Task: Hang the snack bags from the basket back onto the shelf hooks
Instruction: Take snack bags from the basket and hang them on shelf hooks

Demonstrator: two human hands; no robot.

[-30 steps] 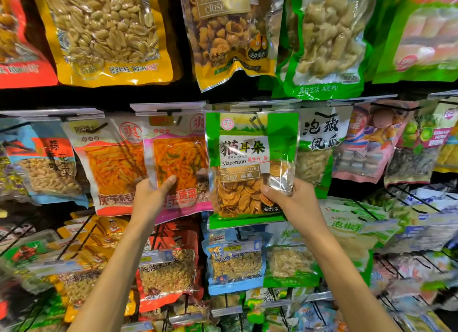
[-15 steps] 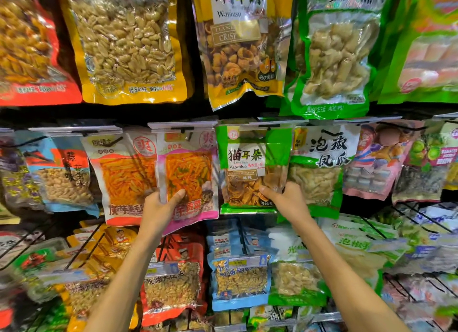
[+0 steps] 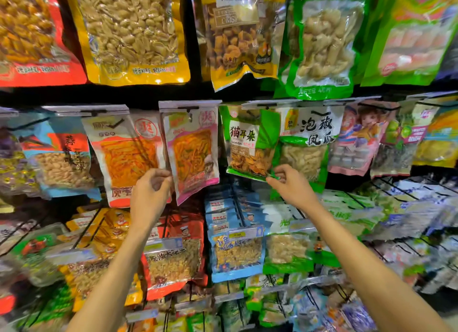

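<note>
A green snack bag [image 3: 250, 143] with crisp curls inside hangs in the middle row under a black hook [image 3: 266, 105], tilted slightly. My right hand [image 3: 291, 184] pinches its lower right corner between thumb and fingertips. My left hand [image 3: 151, 190] is raised beside the neighbouring pink bag [image 3: 193, 151] of orange strips, fingers curled, pinching that bag's lower left edge. The basket is out of view.
Snack bags fill the hooks all round: an orange-and-white bag [image 3: 124, 156] to the left, a green-and-white bag [image 3: 307, 146] to the right, large peanut bags [image 3: 131, 34] above, and blue [image 3: 235, 252] and red [image 3: 173, 260] bags on wire hooks below.
The green bag went from held out in front to hanging back in the row. My right hand slid down to its bottom corner. My left hand's flat fingers curled at the pink bag's edge.
</note>
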